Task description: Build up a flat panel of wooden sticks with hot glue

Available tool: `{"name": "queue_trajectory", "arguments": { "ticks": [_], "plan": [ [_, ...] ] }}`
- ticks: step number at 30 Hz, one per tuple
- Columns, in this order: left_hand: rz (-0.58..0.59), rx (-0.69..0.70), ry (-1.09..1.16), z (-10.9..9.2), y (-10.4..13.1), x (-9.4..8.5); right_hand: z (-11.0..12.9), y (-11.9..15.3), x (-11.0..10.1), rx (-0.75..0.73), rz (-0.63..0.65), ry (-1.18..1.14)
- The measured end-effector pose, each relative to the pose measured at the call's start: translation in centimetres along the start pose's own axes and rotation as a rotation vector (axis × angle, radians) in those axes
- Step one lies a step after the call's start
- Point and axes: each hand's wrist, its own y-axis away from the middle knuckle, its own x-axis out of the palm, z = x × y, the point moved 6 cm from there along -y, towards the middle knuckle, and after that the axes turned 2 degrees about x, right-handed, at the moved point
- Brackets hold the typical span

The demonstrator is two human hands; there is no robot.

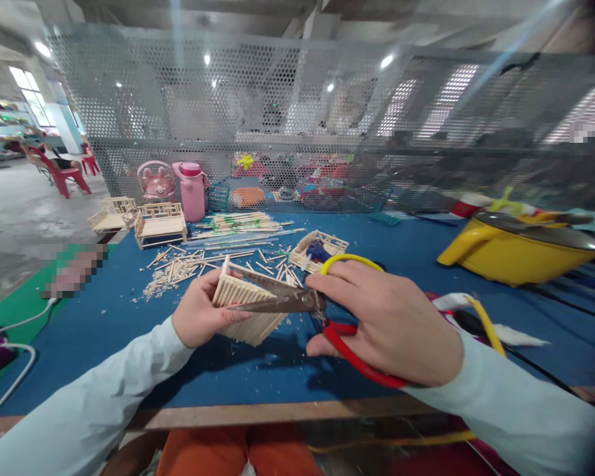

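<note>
Low over the blue tabletop, my left hand (198,312) grips a small frame of wooden sticks (250,324) by its left end, with the thumb toward me. Its row of parallel sticks is tilted. My right hand (391,317) is closed on scissors (297,302) with one yellow and one red handle loop. The blades are spread and lie across the near face and top edge of the stick frame; I cannot tell whether they touch it. Behind the hands sits another stick piece (340,244) with a dark blue object (318,251) in it.
Loose sticks and scraps (183,268) lie at mid-table, with stick bundles (238,223) behind. Small stick furniture (161,225) stands at the back left beside a pink flask (192,193). At right are a yellow pot (520,254) and cables. A perforated metal screen (258,99) borders the back.
</note>
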Motion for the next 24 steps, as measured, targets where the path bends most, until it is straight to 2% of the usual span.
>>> {"name": "queue_trajectory", "arguments": {
  "ticks": [5,8,17,24],
  "plan": [
    [0.065,0.022,0.004,-0.1,0.0,0.4,0.0,-0.1,0.0,-0.081,-0.052,0.037],
    [0.069,0.035,-0.002,-0.2,0.0,0.5,0.0,-0.1,0.0,-0.087,-0.039,0.035],
    [-0.067,0.047,-0.017,-0.5,0.1,-0.4,-0.2,0.3,-0.5,0.005,-0.033,0.018],
    [-0.1,0.074,-0.032,-1.0,0.1,-0.5,-1.2,1.1,-0.4,0.032,-0.044,0.029]
  ]
}}
